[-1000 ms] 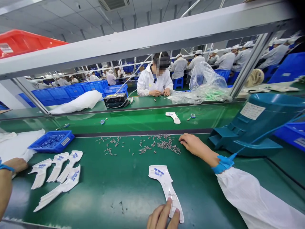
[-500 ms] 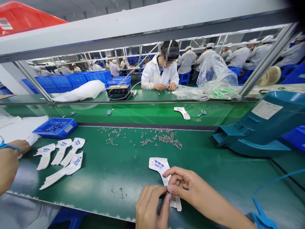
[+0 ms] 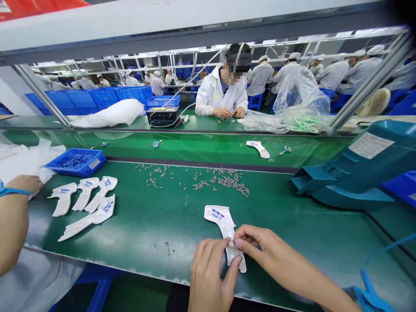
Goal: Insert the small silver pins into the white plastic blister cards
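A white curved plastic shell [image 3: 221,220], shaped like a pistol grip and carrying blue pieces near its wide end, lies on the green bench before me. My left hand [image 3: 211,273] grips its lower part, thumb on the near end and fingertips along the left edge. My right hand [image 3: 261,247] is closed in a pinch over the middle of the shell, on a small pale piece [image 3: 231,244] that the fingertips partly hide. Small metal parts [image 3: 232,181] are scattered on the bench beyond both hands.
Several similar white shells [image 3: 94,195] lie at left, near a blue tray [image 3: 69,164] of small blue parts. Another person's arm [image 3: 16,212] reaches in there. A teal blower-like machine [image 3: 364,164] stands at right. Across the bench sits a co-worker [image 3: 222,95].
My hands have shifted from pinching together above the shell down onto it; the left thumb and fingers have spread around its lower part. The view has tilted slightly.
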### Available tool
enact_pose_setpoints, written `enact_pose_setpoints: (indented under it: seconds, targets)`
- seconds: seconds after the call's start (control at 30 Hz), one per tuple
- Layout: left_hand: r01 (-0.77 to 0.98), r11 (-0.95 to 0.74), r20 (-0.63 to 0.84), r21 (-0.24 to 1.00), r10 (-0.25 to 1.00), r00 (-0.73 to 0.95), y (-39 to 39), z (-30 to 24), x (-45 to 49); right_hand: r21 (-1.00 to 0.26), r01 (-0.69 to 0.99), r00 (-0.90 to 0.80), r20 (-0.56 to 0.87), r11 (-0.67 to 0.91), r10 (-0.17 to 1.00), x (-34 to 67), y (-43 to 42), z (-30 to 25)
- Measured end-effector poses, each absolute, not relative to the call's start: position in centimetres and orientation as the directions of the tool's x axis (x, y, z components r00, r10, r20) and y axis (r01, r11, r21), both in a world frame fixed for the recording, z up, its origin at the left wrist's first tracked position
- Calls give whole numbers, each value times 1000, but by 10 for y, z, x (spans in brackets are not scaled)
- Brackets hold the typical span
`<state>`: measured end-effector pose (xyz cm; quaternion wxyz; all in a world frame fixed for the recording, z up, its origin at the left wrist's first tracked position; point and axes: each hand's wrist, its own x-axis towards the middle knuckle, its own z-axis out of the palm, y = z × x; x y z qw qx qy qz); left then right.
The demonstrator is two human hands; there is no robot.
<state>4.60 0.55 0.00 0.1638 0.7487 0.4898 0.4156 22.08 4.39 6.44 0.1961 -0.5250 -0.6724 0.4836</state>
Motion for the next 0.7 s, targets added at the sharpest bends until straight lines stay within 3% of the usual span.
enact_pose_setpoints:
  seconds: [0.2,0.7]
  targets:
    - [783,-423,364,456,891,270,8,-5,46,-717,694,-357,-255,72,898,217,51,59]
    - [800,-416,384,433,888,253,8,-7,48,-660,748,-326,-286,61,901,211,54,54]
